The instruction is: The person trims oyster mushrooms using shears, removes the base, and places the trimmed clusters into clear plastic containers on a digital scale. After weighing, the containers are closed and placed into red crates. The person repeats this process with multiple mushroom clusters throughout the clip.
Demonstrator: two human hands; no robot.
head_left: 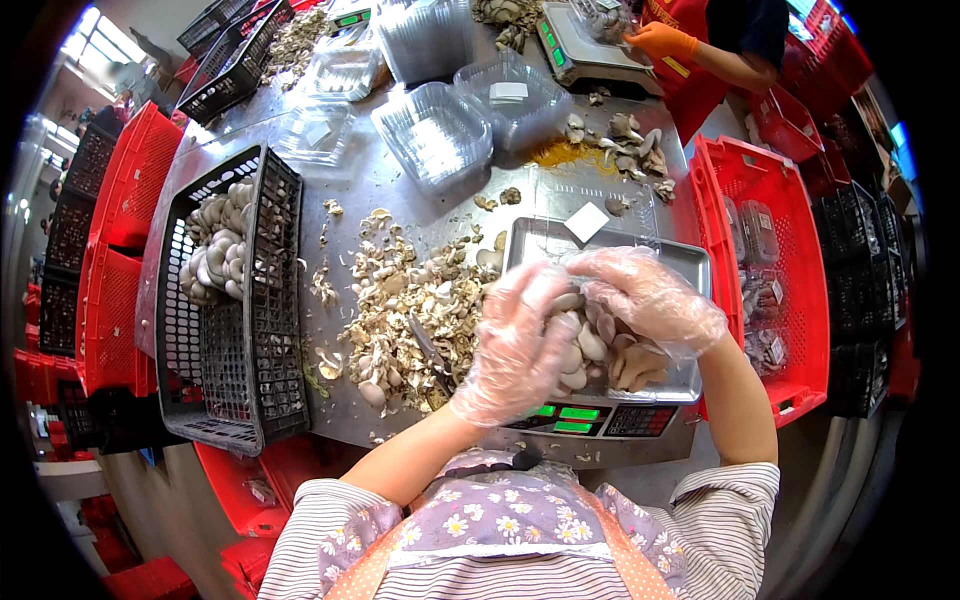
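Observation:
Both my hands wear clear plastic gloves. They cup a clump of grey oyster mushrooms (592,345) over the steel tray (690,345) of a weighing scale. My left hand (515,345) curls around the clump's left side. From the upper right, my right hand (648,298) closes over it, its fingertips hidden by the mushrooms and glove. A white paper square (586,222) lies at the tray's far edge. The scale's green-lit display (577,413) shows below the mushrooms. Whether a clear box sits under the clump I cannot tell.
Mushroom trimmings (415,315) with a dark, narrow blade-like thing lie left of the scale. A black crate (270,310) holding mushrooms stands farther left; a red crate (810,330) with packed boxes is at right. Clear plastic boxes (435,130) lie ahead. A co-worker's orange-gloved hand (662,42) is across the table.

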